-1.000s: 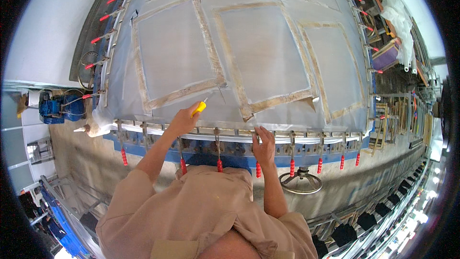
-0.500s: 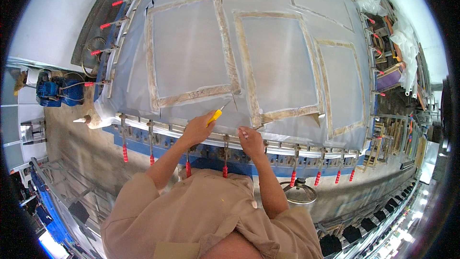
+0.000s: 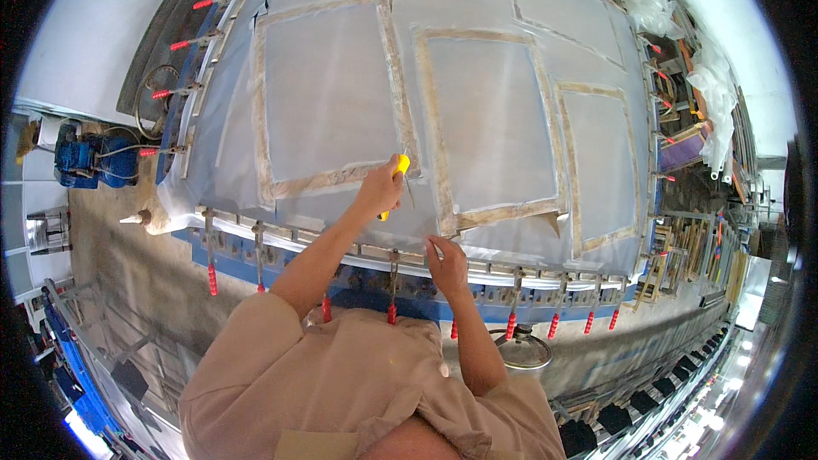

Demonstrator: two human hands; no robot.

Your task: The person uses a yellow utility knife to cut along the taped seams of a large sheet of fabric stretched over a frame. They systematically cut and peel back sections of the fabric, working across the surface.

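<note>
My left hand (image 3: 377, 192) is closed round a yellow utility knife (image 3: 403, 163), held over a translucent sheet (image 3: 328, 94) stretched across the table. A thin slit or line shows in the sheet just right of that hand. My right hand (image 3: 448, 267) is at the sheet's near edge, its fingertips pressed together; what they pinch is too small to make out. Under the sheet are several rectangular frames with brownish borders, among them one frame (image 3: 328, 180) at the left hand and another frame (image 3: 509, 211) to the right. A small flap (image 3: 552, 221) lifts at that frame's near right corner.
Red-handled clamps (image 3: 392, 311) line the near edge and both sides of the blue table (image 3: 358, 290). A blue motor (image 3: 78, 156) stands at the left. A handwheel (image 3: 520, 349) sits below the near edge. Wood strips (image 3: 682, 251) and crumpled plastic (image 3: 716, 102) lie at the right.
My left hand has moved up and to the right with the knife, whose yellow handle now stands up above the fist. My right hand has shifted slightly, still by the near edge.
</note>
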